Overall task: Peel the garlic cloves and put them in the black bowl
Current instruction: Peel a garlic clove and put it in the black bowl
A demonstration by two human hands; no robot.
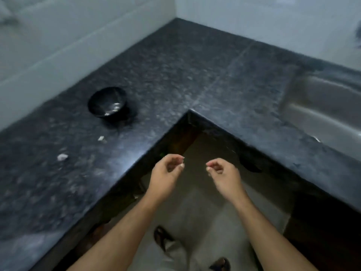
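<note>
The black bowl (107, 103) stands on the dark granite counter (175, 75) at the left, with a few pale pieces inside it. Two small white bits, garlic or its skin (62, 157), lie on the counter nearer to me, the other bit (101, 138) closer to the bowl. My left hand (166, 173) and my right hand (224, 173) hover side by side over the floor, in front of the counter's inner corner, fingers loosely curled. Nothing can be made out in either hand; the frame is blurred.
The counter runs in an L around me. A steel sink (322, 106) is set into it at the right. Pale tiled walls (78, 26) back the counter. My sandalled feet (162, 237) stand on the floor below.
</note>
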